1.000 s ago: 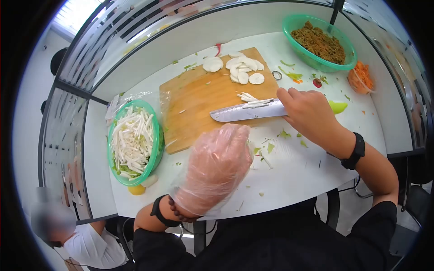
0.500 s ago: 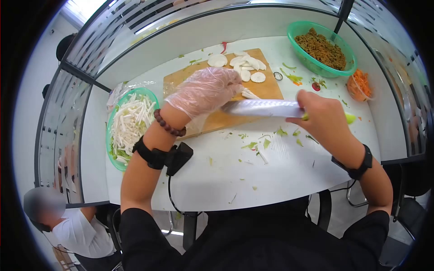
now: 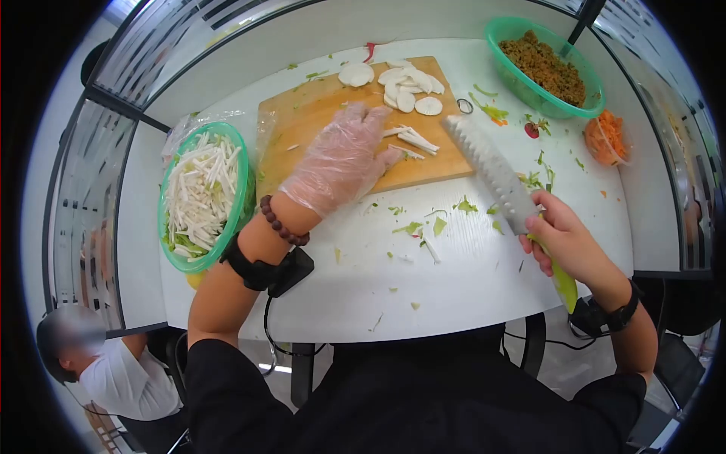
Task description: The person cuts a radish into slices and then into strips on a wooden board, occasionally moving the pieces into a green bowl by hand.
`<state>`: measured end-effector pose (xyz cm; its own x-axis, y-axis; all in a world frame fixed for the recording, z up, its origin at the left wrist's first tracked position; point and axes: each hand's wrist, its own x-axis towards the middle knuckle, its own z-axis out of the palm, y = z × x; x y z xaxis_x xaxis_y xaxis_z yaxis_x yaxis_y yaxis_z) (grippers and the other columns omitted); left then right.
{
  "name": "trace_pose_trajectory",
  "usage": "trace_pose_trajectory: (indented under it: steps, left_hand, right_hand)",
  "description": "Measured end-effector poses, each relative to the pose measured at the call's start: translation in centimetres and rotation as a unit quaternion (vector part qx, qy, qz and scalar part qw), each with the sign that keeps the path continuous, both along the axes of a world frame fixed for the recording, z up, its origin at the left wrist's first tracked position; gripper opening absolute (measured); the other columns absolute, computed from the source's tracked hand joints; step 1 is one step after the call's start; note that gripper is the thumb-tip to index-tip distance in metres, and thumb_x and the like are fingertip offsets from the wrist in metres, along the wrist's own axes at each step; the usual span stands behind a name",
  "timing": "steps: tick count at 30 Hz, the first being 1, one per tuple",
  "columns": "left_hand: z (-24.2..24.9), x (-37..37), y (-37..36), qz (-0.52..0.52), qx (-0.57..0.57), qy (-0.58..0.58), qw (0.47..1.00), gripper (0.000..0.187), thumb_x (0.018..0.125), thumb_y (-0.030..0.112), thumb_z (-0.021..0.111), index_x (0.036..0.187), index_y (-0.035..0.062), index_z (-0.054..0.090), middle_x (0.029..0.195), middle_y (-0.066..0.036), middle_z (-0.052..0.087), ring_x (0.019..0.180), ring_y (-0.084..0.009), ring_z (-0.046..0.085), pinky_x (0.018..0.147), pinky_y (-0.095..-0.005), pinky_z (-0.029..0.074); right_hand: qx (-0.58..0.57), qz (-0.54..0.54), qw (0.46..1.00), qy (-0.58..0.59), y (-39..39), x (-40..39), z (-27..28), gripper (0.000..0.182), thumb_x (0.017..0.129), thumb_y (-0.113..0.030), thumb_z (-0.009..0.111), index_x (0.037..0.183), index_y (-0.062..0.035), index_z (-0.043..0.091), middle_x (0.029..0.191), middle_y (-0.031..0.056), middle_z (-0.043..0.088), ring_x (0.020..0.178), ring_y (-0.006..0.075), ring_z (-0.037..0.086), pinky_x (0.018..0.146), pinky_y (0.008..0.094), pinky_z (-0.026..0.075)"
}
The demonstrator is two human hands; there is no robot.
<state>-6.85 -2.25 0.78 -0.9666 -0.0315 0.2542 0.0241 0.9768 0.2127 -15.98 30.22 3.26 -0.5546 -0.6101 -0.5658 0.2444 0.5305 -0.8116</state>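
Observation:
My left hand (image 3: 340,160), in a clear plastic glove, lies over the wooden cutting board (image 3: 299,113) with its fingers stretched out and thumb apart. Beside its fingertips is a small bunch of cut white vegetable strips (image 3: 417,141). Round white slices (image 3: 412,79) overlap toward the back of the board, with a single slice (image 3: 356,74) to their left. Gripped in my right hand (image 3: 563,236) is a kitchen knife (image 3: 491,172) with a dimpled blade and green handle. Its blade points up and away, just past the board's right edge.
A green bowl (image 3: 250,178) heaped with white strips stands left. At the back right are a green bowl (image 3: 495,60) of brown crumbly food and a container of orange shreds (image 3: 605,140). Green scraps (image 3: 439,225) litter the white table. A seated person (image 3: 125,374) is at lower left.
The knife has swung away from the board to the right, its blade turning from sideways to pointing up. My left hand has uncurled its fingers, leaving white strips uncovered on the board.

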Motion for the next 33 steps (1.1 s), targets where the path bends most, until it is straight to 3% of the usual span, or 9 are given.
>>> trace_pose_trajectory:
  steps: [5, 7, 13, 18, 23, 26, 29, 32, 33]
  left_hand:
    - [-1.3, -0.3, 1.0, -0.027, 0.079, 0.031, 0.996, 0.053, 0.092, 0.016, 0.073, 0.141, 0.0085, 0.055, 0.119, -0.020, 0.060, 0.108, -0.0383, 0.061, 0.094, -0.0445, 0.051]
    - [-1.7, -0.4, 1.0, -0.045, 0.087, 0.053, 0.994, 0.052, 0.089, 0.004, 0.073, 0.138, 0.0085, 0.060, 0.117, -0.018, 0.061, 0.105, -0.0360, 0.063, 0.089, -0.0425, 0.054]
    - [-1.4, 0.5, 0.0, -0.007, 0.103, 0.072, 0.992, 0.037, 0.089, 0.003, 0.071, 0.125, 0.0091, 0.070, 0.117, -0.015, 0.063, 0.100, -0.0335, 0.067, 0.085, -0.0415, 0.056]
    - [2.9, 3.6, -4.6, -0.009, 0.023, 0.168, 0.985, 0.030, 0.096, -0.001, 0.061, 0.124, 0.0072, 0.071, 0.118, -0.015, 0.065, 0.109, -0.0305, 0.066, 0.093, -0.0388, 0.054]
    - [9.4, 10.3, -8.0, 0.147, -0.085, 0.184, 0.968, 0.021, 0.102, 0.002, 0.057, 0.119, 0.0045, 0.069, 0.119, -0.014, 0.065, 0.109, -0.0292, 0.065, 0.093, -0.0366, 0.052]
    - [10.5, 15.4, -11.7, 0.176, -0.143, 0.022, 0.974, 0.027, 0.096, 0.003, 0.066, 0.122, 0.0047, 0.068, 0.126, -0.016, 0.064, 0.110, -0.0330, 0.066, 0.094, -0.0407, 0.053]
    - [10.7, 17.5, -11.6, 0.209, -0.221, -0.016, 0.953, 0.027, 0.095, 0.009, 0.068, 0.122, 0.0043, 0.068, 0.134, -0.018, 0.062, 0.114, -0.0351, 0.065, 0.100, -0.0417, 0.051]
    - [12.5, 15.2, -9.2, 0.218, -0.193, 0.027, 0.956, 0.029, 0.096, 0.015, 0.069, 0.123, 0.0045, 0.068, 0.137, -0.018, 0.061, 0.120, -0.0359, 0.063, 0.106, -0.0421, 0.049]
    - [13.0, 13.7, -7.6, 0.195, -0.141, 0.039, 0.970, 0.028, 0.097, 0.018, 0.068, 0.121, 0.0040, 0.068, 0.127, -0.017, 0.066, 0.117, -0.0342, 0.064, 0.102, -0.0422, 0.050]
  right_hand:
    - [0.035, -0.004, 0.999, -0.039, -1.8, 1.8, -1.1, 0.037, 0.108, -0.016, 0.045, 0.143, -0.0050, 0.036, 0.079, 0.0041, 0.055, 0.049, 0.0065, 0.044, 0.044, 0.0269, 0.045]
    - [0.033, 0.018, 0.998, -0.048, -3.8, 2.7, -0.6, 0.039, 0.108, -0.016, 0.045, 0.143, -0.0042, 0.035, 0.079, 0.0040, 0.054, 0.049, 0.0064, 0.044, 0.044, 0.0270, 0.045]
    - [-0.070, 0.021, 0.985, -0.155, -7.9, 2.9, -0.2, 0.034, 0.104, -0.015, 0.050, 0.135, -0.0029, 0.042, 0.078, 0.0038, 0.053, 0.047, 0.0063, 0.043, 0.041, 0.0260, 0.042]
    - [-0.156, 0.108, 0.967, -0.172, -11.9, 2.4, 3.4, 0.034, 0.101, -0.015, 0.053, 0.131, -0.0007, 0.046, 0.079, 0.0041, 0.055, 0.046, 0.0061, 0.042, 0.040, 0.0247, 0.041]
    - [-0.235, 0.227, 0.937, -0.123, -19.1, 3.3, 6.6, 0.032, 0.100, -0.014, 0.054, 0.127, 0.0021, 0.051, 0.083, 0.0071, 0.060, 0.050, 0.0078, 0.045, 0.045, 0.0278, 0.044]
    - [-0.231, 0.223, 0.944, -0.074, -20.8, 2.8, 6.1, 0.032, 0.099, -0.014, 0.054, 0.127, 0.0021, 0.051, 0.085, 0.0076, 0.062, 0.052, 0.0087, 0.047, 0.047, 0.0294, 0.045]
    - [-0.227, 0.155, 0.962, 0.007, -19.6, 0.3, 5.9, 0.036, 0.098, -0.018, 0.058, 0.128, 0.0015, 0.051, 0.082, 0.0072, 0.062, 0.048, 0.0090, 0.046, 0.045, 0.0286, 0.044]
    - [-0.236, 0.061, 0.969, 0.033, -17.1, -2.5, 7.0, 0.030, 0.095, -0.013, 0.055, 0.122, 0.0017, 0.055, 0.083, 0.0094, 0.065, 0.052, 0.0103, 0.051, 0.048, 0.0299, 0.047]
    - [-0.261, 0.027, 0.964, 0.042, -16.5, -3.2, 7.0, 0.031, 0.095, -0.015, 0.056, 0.122, 0.0013, 0.055, 0.082, 0.0084, 0.064, 0.051, 0.0089, 0.049, 0.047, 0.0282, 0.046]
